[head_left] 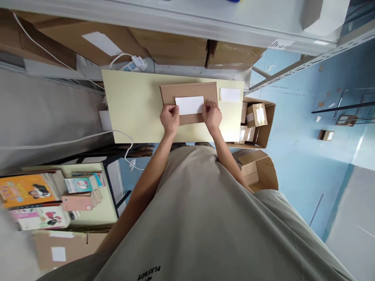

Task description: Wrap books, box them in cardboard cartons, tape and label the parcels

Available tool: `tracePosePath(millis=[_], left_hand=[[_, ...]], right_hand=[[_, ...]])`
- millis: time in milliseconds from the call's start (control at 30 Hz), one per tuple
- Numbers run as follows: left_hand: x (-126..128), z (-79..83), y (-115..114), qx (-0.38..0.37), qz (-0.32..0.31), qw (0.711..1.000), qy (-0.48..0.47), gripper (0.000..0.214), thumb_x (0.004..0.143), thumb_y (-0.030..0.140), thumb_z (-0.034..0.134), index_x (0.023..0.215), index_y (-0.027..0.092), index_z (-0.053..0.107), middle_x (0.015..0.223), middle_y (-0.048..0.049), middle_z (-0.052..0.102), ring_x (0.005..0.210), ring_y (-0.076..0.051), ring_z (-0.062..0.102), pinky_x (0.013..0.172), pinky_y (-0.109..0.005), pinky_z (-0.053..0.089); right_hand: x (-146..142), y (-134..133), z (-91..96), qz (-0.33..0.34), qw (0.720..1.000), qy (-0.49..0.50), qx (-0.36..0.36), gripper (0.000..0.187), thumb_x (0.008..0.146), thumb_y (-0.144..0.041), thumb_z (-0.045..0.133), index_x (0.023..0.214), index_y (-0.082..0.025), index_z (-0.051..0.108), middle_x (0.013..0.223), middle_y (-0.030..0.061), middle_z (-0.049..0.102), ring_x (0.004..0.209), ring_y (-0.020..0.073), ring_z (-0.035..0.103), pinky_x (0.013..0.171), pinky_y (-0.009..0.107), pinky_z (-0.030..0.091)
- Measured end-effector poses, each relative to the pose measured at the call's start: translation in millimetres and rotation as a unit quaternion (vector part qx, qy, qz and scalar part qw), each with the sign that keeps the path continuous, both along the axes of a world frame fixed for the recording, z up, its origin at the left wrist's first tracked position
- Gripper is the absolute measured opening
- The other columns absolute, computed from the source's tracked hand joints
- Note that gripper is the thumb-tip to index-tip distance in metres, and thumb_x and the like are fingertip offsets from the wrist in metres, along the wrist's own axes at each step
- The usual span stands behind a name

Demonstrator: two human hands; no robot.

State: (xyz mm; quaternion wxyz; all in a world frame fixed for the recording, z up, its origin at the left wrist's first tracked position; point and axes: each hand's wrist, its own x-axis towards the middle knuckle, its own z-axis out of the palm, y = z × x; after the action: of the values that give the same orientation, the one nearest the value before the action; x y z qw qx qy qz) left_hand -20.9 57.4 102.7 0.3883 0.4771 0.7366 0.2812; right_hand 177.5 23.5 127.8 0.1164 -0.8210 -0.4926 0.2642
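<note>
A flat brown cardboard box (168, 93) lies on the pale yellow table in front of me. Over its top is a white label (189, 105), held at both ends. My left hand (170, 118) pinches the label's left edge between thumb and fingers. On the other side, my right hand (212, 115) pinches the right edge. Whether the label's underside touches the cardboard everywhere, I cannot tell. Another white label sheet (230, 95) with a small yellow mark rests on the table to the right of the box.
The pale yellow table (131, 105) stands below a grey shelf (175, 19). Behind it are large cartons (175, 47) and a power strip (133, 65). An open carton of small boxes (269, 128) sits at right. Stacked books (32, 191) lie at left. A white cable (88, 137) crosses the table's left corner.
</note>
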Motion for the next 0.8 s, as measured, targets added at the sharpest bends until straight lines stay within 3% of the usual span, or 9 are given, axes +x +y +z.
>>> tracePosePath(millis=[233, 433, 533, 633, 800], left_hand=[[-1.9, 1.9, 2.8, -0.019, -0.007, 1.000, 0.001, 0.012, 0.102, 0.032, 0.072, 0.099, 0.022, 0.077, 0.099, -0.0081, 0.082, 0.097, -0.025, 0.077, 0.100, -0.037, 0.059], [-2.7, 1.1, 2.2, -0.012, -0.014, 1.000, 0.001, 0.016, 0.101, 0.038, 0.071, 0.098, 0.024, 0.076, 0.097, -0.0069, 0.083, 0.094, -0.025, 0.077, 0.098, -0.037, 0.060], [-1.9, 1.8, 1.8, -0.011, -0.015, 1.000, 0.004, 0.013, 0.101, 0.035, 0.070, 0.097, 0.024, 0.075, 0.097, -0.0072, 0.083, 0.095, -0.025, 0.078, 0.098, -0.036, 0.059], [-1.4, 1.8, 2.1, -0.010, -0.018, 1.000, -0.001, 0.012, 0.102, 0.034, 0.070, 0.096, 0.024, 0.075, 0.099, -0.0080, 0.083, 0.096, -0.025, 0.078, 0.099, -0.037, 0.059], [-1.9, 1.4, 3.0, -0.007, -0.015, 1.000, -0.007, 0.011, 0.102, 0.033, 0.071, 0.096, 0.025, 0.074, 0.098, -0.0064, 0.082, 0.097, -0.024, 0.077, 0.099, -0.036, 0.059]], right_hand=[[4.6, 1.3, -7.7, -0.022, 0.999, 0.029, 0.027, 0.030, 0.121, -0.048, 0.056, 0.103, -0.025, 0.064, 0.119, 0.0130, 0.080, 0.109, 0.0310, 0.078, 0.103, 0.050, 0.066], [13.3, -8.8, 12.1, 0.003, 0.998, 0.057, 0.009, 0.010, 0.114, -0.028, 0.066, 0.105, -0.024, 0.069, 0.121, 0.0115, 0.082, 0.106, 0.0284, 0.078, 0.106, 0.048, 0.065], [16.4, -6.8, 20.8, 0.034, 0.997, 0.073, 0.003, 0.010, 0.111, -0.021, 0.065, 0.106, -0.024, 0.073, 0.128, 0.0116, 0.081, 0.108, 0.0267, 0.078, 0.107, 0.045, 0.064], [15.8, 12.9, 20.8, 0.036, 0.997, 0.068, -0.010, 0.011, 0.112, -0.025, 0.066, 0.109, -0.024, 0.076, 0.131, 0.0120, 0.081, 0.112, 0.0277, 0.078, 0.109, 0.046, 0.063], [10.7, 46.3, 14.8, 0.031, 0.997, 0.058, 0.027, 0.026, 0.116, -0.048, 0.066, 0.120, -0.026, 0.080, 0.132, 0.0119, 0.081, 0.120, 0.0308, 0.077, 0.111, 0.048, 0.063]])
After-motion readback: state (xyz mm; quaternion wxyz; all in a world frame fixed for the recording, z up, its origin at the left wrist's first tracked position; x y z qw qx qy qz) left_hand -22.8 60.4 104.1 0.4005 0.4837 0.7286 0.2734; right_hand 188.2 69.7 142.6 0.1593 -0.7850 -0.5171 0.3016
